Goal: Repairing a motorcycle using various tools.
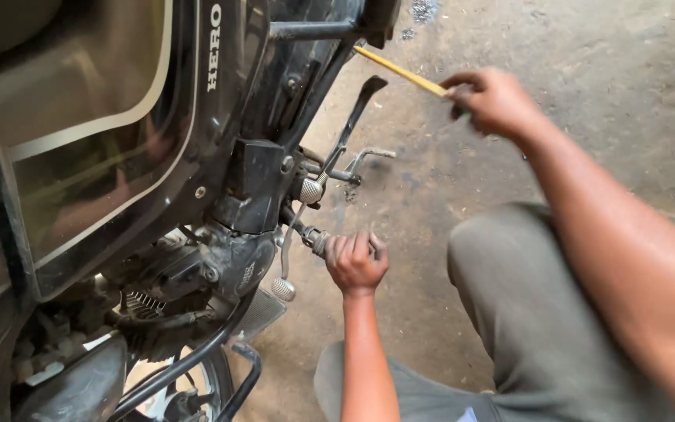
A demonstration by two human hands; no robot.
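The footrest point(318, 239) jutted from the motorcycle's point(119, 156) lower engine side, clenched in the left hand point(355, 262). The right hand point(494, 100) gripped a yellow-handled tool point(400, 73) aimed toward the frame. A firm, steady hold on the footrest seemed wise above the concrete floor point(587, 62).

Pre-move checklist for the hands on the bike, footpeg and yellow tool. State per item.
1. Left hand wrapped round the footpeg: ok, fingers closed on it.
2. Right hand holding the yellow tool: ok, pinched at its near end.
3. Tool tip seated on the bike: cannot tell, the far end is hidden by the frame.
4. Kick lever clear of both hands: ok, it stands apart from them.
5. Knee clear of the bike: ok, bare floor between them.
6. Bike steady on a stand: cannot tell, no stand in view.
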